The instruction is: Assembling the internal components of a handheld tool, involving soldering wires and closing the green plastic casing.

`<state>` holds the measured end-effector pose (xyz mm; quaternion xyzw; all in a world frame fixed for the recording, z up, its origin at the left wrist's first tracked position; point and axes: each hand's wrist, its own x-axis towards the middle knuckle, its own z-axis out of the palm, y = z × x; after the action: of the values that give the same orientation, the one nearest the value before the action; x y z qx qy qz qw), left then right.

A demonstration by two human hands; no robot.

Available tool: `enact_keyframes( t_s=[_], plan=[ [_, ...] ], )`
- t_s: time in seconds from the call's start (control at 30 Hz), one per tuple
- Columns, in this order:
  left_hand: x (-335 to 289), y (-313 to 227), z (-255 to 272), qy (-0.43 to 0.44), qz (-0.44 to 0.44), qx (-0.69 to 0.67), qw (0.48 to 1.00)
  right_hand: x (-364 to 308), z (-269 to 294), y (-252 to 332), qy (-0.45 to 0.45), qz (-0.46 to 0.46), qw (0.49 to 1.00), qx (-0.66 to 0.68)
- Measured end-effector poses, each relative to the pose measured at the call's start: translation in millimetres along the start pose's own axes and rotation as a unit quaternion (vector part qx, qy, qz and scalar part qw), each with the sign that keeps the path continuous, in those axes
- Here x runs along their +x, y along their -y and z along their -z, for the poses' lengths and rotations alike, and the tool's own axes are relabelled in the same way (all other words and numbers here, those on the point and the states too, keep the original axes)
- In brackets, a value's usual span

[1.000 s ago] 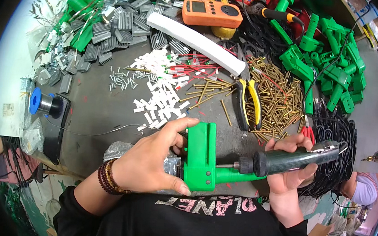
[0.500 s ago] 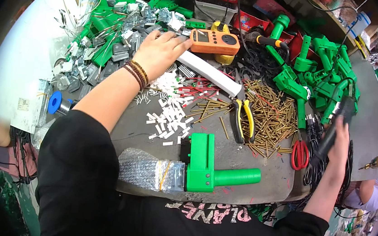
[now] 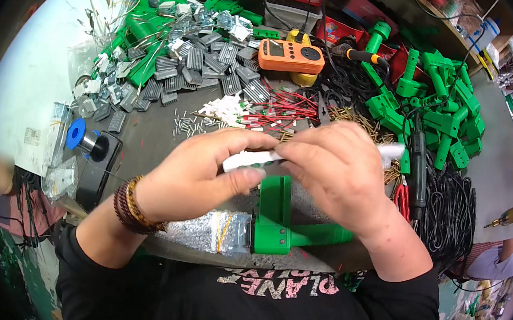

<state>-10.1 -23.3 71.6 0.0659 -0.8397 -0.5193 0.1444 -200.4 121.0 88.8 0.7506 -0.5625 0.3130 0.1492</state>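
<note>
A long, narrow white box (image 3: pixel 391 152) is held between my two hands over the middle of the bench. My left hand (image 3: pixel 202 176) has its thumb and fingers closed round the left end. My right hand (image 3: pixel 342 171) pinches the box near that end, covering its middle; the far end sticks out past my knuckles. Below my hands lies a green plastic tool body with a round handle (image 3: pixel 271 234), its other end wrapped in bubble wrap (image 3: pixel 200 232) with a rubber band. A black stick-shaped tool (image 3: pixel 417 169) lies to the right of my right hand.
Grey ribbed blocks (image 3: pixel 201 62) and green parts heap up at back left. An orange meter (image 3: pixel 291 57) stands behind red wires (image 3: pixel 283 110). More green housings (image 3: pixel 449 111) pile at right, above black cables (image 3: pixel 449 209). Red-handled scissors (image 3: pixel 401 198) and a solder spool (image 3: pixel 79 138) flank my hands.
My right hand has let go of the black tool and come left to the white box. My left hand has drawn the box nearer me from beside the meter.
</note>
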Motion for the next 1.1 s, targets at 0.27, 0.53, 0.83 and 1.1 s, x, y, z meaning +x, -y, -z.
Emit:
enact_keyframes(
  t_s=[0.27, 0.53, 0.83, 1.1],
  plan=[
    [-17, 10, -31, -0.166, -0.136, 0.050, 0.975, -13, 1, 6, -0.014, 0.002, 0.996, 0.093],
    [-11, 39, -23, -0.343, -0.046, 0.077, 0.935, -10, -5, 11, -0.035, 0.023, 0.999, 0.004],
    [-80, 39, -60, -0.036, -0.116, 0.323, 0.938, -8, -9, -35, 0.337, -0.420, 0.692, 0.480],
    [-86, 31, -75, -0.120, -0.221, 0.414, 0.875, 29, 14, -9, 0.545, -0.280, 0.673, 0.414]
  ],
)
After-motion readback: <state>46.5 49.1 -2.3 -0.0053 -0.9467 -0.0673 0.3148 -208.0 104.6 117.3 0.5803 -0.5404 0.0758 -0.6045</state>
